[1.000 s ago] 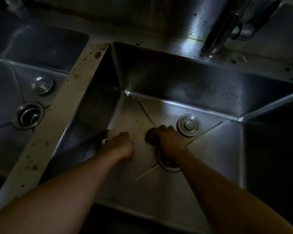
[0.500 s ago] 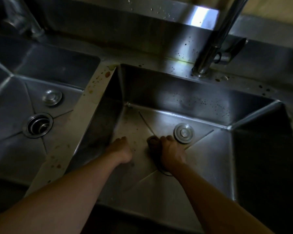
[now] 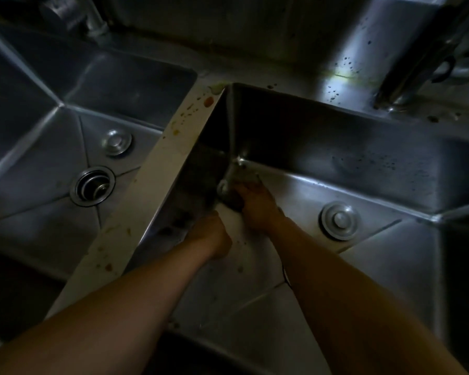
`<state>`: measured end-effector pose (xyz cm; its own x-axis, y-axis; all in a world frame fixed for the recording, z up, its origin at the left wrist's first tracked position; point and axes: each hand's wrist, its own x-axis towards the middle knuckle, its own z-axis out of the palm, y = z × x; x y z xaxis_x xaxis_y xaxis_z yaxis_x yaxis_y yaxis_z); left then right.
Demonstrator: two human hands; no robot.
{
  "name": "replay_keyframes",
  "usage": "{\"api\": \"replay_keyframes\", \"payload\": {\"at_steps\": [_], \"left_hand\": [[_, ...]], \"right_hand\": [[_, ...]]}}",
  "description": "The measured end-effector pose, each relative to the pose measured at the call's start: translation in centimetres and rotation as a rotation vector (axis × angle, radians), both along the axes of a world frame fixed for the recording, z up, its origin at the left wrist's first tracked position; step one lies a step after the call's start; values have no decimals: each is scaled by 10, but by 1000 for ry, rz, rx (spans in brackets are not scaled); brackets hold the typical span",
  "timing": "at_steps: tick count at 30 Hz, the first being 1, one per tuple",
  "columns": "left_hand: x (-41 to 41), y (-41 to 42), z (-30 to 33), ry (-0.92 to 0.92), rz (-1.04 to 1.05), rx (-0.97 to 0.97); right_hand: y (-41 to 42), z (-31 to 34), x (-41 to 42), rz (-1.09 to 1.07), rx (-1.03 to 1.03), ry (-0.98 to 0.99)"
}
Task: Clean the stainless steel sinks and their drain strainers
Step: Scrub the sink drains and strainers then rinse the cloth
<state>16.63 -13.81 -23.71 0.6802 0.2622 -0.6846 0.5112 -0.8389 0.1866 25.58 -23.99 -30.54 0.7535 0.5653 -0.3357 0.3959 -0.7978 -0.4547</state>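
We see two stainless steel basins side by side, split by a pale divider (image 3: pixel 157 185) spotted with orange and brown stains. Both of the person's arms reach down into the right sink (image 3: pixel 377 158).

The right hand (image 3: pixel 257 207) is at the far left corner of that basin's floor, fingers curled round a dark object (image 3: pixel 232 194) — probably the drain strainer lifted from its hole, though the light is too poor for us to be sure. The object sits just beyond the knuckles, close against the sink's left wall.

The left hand (image 3: pixel 214 236) lies just beside and nearer to us, low against the same wall. Its fingers curl under and away from the camera, so we cannot tell whether its grip has anything in it.

A round drain stopper (image 3: pixel 339 220) lies flat on the basin floor to the right of the right hand, apart from it.

In the left sink (image 3: pixel 52 125) an open drain (image 3: pixel 92 185) shows its ringed rim, and a second round stopper (image 3: pixel 117 143) rests just behind it. A faucet (image 3: pixel 417 63) rises at the upper right — its base stands on the speckled worktop (image 3: pixel 336 85) behind the right basin.
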Motion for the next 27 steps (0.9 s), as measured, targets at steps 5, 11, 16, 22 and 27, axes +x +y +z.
{"api": "replay_keyframes", "payload": {"at_steps": [5,11,16,22,27], "left_hand": [[-3,-6,13,20,17,37],[-9,-23,25,47,-42,80],[-15,-41,38,44,-67,37],[-16,-59,57,-9,-120,-43],[-15,-74,82,-80,-193,-94]], "right_hand": [[-27,2,-44,230,-57,21],[-101,14,-73,145,-160,37],[-137,44,-82,-70,-243,61],[-161,77,-97,-346,-143,28],[-174,119,-116,-765,122,111]]}}
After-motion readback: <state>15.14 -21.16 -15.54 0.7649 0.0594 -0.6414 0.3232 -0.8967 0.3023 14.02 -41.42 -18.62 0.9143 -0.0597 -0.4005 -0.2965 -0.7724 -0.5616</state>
